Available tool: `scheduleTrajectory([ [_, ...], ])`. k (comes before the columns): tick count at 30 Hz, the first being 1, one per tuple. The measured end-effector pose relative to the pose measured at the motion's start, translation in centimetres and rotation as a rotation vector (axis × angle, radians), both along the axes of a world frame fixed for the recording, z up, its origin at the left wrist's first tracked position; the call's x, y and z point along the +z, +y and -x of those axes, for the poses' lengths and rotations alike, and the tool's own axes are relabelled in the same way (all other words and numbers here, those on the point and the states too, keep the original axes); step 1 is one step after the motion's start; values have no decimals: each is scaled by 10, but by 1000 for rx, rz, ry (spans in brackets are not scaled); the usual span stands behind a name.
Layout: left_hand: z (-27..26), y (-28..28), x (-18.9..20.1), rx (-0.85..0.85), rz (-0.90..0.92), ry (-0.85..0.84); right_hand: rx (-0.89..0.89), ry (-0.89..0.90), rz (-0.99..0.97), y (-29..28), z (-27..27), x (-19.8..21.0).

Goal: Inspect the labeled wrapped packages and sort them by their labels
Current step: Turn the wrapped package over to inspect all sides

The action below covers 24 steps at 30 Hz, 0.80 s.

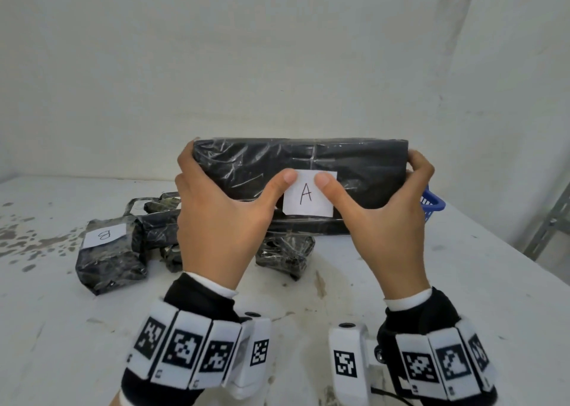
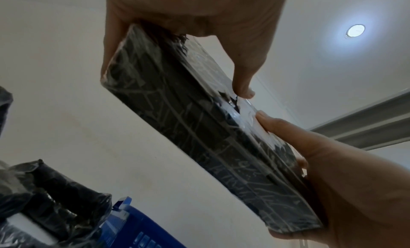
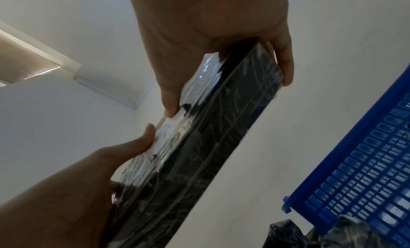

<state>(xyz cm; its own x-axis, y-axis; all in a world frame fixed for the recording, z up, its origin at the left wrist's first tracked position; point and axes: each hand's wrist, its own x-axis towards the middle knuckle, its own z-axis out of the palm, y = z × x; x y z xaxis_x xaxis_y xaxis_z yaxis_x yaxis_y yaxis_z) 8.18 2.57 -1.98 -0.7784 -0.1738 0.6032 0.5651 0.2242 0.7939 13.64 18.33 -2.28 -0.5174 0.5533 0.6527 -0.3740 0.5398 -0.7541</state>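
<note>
I hold a long black plastic-wrapped package (image 1: 354, 171) up above the table, flat face toward me. Its white label (image 1: 308, 199) reads "A". My left hand (image 1: 216, 214) grips the left end and my right hand (image 1: 382, 220) grips the right end, both thumbs pressing the label's upper corners. The left wrist view shows the package (image 2: 188, 129) edge-on below my left hand (image 2: 199, 14). The right wrist view shows the package (image 3: 210, 155) under my right hand (image 3: 210, 23). A package labelled "B" (image 1: 108, 251) lies on the table at the left.
More black wrapped packages (image 1: 160, 217) lie heaped behind the "B" one, and another (image 1: 287, 254) sits under the raised package. A blue slotted basket (image 1: 433, 205) stands at the right, mostly hidden by my right hand. The white stained table (image 1: 92, 344) meets a white wall.
</note>
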Motion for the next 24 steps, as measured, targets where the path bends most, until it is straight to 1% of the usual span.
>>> scheduleTrajectory([
  [4,4,-2,-1,-6,-22,-6,22,-36,-8,0,-1,1],
  [9,9,-5,-2,-41,-74,-16,-1,-2,0,1,-2,1],
  [15,10,-7,-2,-65,-122,-29,76,-37,54,6,-3,4],
  [24,15,-10,-1,-118,-203,-50,161,-30,138,9,-2,7],
])
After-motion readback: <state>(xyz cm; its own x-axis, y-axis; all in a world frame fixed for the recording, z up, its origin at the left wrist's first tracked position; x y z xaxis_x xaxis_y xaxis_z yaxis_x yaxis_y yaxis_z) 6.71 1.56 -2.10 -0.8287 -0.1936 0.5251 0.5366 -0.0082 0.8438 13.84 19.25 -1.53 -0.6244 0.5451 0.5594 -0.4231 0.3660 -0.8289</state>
